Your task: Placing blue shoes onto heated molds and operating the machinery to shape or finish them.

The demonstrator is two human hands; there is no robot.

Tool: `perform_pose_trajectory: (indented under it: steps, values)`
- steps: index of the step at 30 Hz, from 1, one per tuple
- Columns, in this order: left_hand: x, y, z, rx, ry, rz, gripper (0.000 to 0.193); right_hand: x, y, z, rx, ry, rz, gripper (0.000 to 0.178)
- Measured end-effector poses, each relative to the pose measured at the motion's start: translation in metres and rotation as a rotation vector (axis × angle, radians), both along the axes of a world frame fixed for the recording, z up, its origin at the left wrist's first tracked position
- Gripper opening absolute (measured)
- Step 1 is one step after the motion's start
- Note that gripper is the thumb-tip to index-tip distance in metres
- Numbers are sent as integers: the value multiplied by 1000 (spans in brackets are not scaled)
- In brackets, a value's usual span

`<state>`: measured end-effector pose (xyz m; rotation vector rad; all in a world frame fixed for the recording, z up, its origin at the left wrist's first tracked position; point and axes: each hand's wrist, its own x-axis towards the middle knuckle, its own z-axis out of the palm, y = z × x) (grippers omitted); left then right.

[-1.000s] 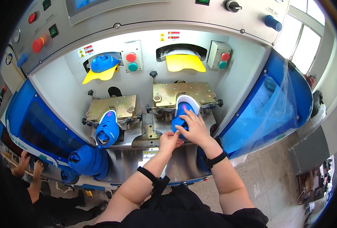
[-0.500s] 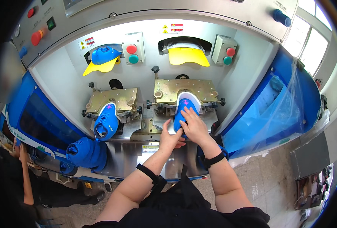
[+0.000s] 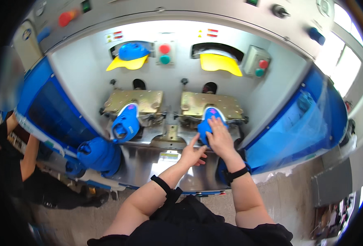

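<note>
Blue shoe upper [image 3: 204, 128], one: in the right half of the machine's white bay [image 3: 175, 80], its toe in a white surround against a brass-coloured plate [image 3: 212, 103]. Right hand [image 3: 219, 138], palm down on it, fingers extended and unclenched. Left hand [image 3: 192, 155] at its near edge, forefinger and thumb spread apart; from my remote seat I cannot tell whether the fingertip touches.

Second blue upper [image 3: 124, 125]: same bay, left half, toe likewise at its own plate [image 3: 142, 101].

Bay, back wall: two dark slots. Right slot — yellow flap [image 3: 220, 63] jutting out. Left slot — yellow flap [image 3: 126, 64] with a blue piece [image 3: 133, 51] over it. Two button boxes [image 3: 164, 53] [image 3: 256, 60], each bearing red and green buttons.

Outside the bay: a bundle of blue uppers [image 3: 98, 153], left end of the steel ledge [image 3: 142, 166]; clear plastic sheeting [image 3: 318, 123] on the right-hand panel.
</note>
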<state>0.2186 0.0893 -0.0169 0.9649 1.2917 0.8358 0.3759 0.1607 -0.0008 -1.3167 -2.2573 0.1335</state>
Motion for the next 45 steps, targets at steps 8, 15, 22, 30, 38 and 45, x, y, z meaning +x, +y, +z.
perform_pose_trajectory:
  steps: [8, 15, 22, 30, 38, 45]
  values:
    - [-167, -126, -61, 419, 253, 333, 24, -12, -9, -6, 136, -40, -58, 56]
    - [-275, -224, 20, 609, 586, 1162, 17, -26, -12, -28, 247, -54, -202, 54]
    - [-284, -208, 41, 1087, 1000, 1017, 24, -43, -12, -38, 334, -27, -305, 52]
    - [-254, -131, 40, 1184, 868, 542, 34, -64, -32, -53, 414, 79, -450, 51]
    - [-264, -83, 1, 894, 1245, 133, 64, -79, -92, -76, 242, -22, -514, 73]
    - [-270, -80, -39, 930, 1236, 77, 84, -96, -97, -66, 171, 112, -574, 79]
